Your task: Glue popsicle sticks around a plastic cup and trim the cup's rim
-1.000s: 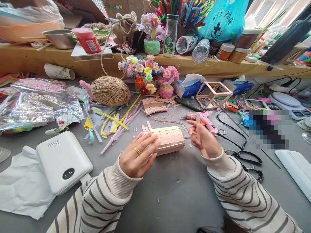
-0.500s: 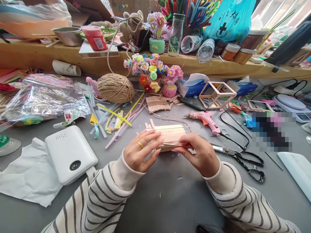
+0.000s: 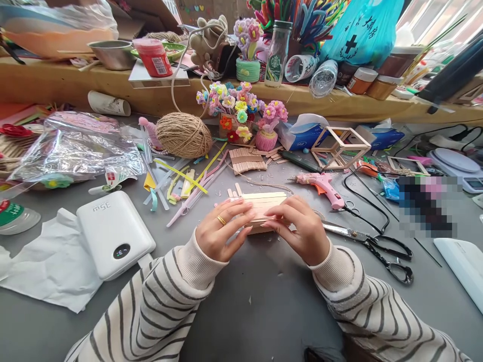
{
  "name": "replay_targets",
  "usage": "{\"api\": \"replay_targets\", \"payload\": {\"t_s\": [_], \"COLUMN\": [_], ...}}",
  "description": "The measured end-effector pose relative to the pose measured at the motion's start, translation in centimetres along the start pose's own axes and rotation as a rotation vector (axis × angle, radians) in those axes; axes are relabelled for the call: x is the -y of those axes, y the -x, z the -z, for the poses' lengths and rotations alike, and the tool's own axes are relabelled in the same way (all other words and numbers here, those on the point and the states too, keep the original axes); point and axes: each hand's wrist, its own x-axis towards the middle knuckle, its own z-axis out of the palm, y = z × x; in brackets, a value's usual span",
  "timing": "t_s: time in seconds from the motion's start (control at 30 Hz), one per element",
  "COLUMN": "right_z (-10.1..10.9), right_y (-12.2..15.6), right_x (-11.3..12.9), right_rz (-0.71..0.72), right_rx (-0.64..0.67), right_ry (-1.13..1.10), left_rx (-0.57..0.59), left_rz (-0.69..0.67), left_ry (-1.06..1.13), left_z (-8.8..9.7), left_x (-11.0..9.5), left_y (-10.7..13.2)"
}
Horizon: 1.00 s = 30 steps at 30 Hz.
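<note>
**Both hands on the stick panel, centre of table**

I see the left hand [image 3: 222, 229] palm-down, fingers spread flat over the near-left end of the craft-stick panel [image 3: 264, 203], ring on one finger. Wrist straight, forearm coming in from lower left in a striped sleeve [image 3: 158, 306].

Right hand [image 3: 302, 229] mirrors it from the right: fingers curled inward, tips pinching the panel's near edge. I can't tell whether a separate stick sits under those fingertips. Knuckles raised, wrist slightly cocked up.

So: left pressing down, not wrapped around anything; right closed on the panel edge.

The panel lies flat on the grey table [image 3: 264, 301], between both hands, sticks running left-right. Just beyond it, loose cut sticks [image 3: 247, 161]. Pink glue gun [image 3: 320, 183] lies near, right of the panel, not touched. Scissors [image 3: 373, 246] lie right of the right wrist. White power bank [image 3: 115, 234] well apart on the left, twine ball [image 3: 183, 134] further back.
</note>
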Motion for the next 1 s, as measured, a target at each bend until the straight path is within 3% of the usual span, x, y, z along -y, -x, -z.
{"api": "replay_targets", "payload": {"t_s": [0.7, 1.0], "right_z": [-0.14, -0.11], "right_y": [0.29, 0.69], "right_x": [-0.28, -0.57], "right_rz": [-0.154, -0.029], "right_rx": [-0.068, -0.106], "right_ry": [-0.076, 0.023], "left_rx": [-0.009, 0.02], "left_rz": [0.026, -0.025], "left_ry": [0.02, -0.03], "left_z": [-0.31, -0.16], "left_x": [0.25, 0.27], "left_y": [0.26, 0.3]}}
